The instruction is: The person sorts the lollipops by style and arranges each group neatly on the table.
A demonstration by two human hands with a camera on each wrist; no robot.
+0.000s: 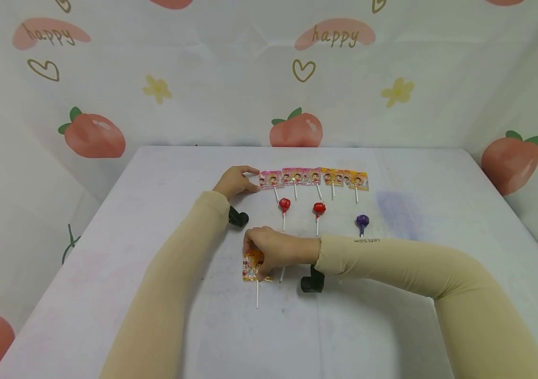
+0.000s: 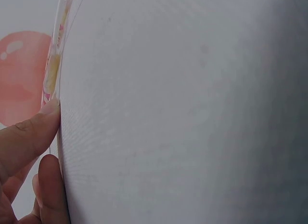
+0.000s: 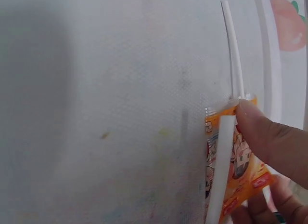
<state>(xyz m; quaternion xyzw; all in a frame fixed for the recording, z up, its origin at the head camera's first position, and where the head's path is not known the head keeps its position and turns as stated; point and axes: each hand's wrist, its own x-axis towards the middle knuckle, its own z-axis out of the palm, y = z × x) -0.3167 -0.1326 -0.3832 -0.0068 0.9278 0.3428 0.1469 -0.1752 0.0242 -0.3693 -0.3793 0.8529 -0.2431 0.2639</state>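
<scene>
Right hand (image 1: 275, 249): clock's centre, thumb and fingers clamped on an orange packet (image 1: 250, 267) at its 8 o'clock
White stick (image 1: 257, 295): out of that packet, pointing to 6
Left hand (image 1: 233, 182): 11 o'clock, thumb and forefinger apart, at the 9 o'clock edge of a pink packet (image 1: 271, 179)
Packet row (image 1: 312, 176): 1 o'clock, pink then orange
Red lollipops (image 1: 285, 204): one at 12, another between 1 and 2
Purple lollipop (image 1: 362, 220): between 2 and 3 on the worktop (image 1: 287, 342)

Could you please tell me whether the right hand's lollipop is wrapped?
Wrapped: an orange wrapper covers its top, leaving only the white stick out.
</scene>
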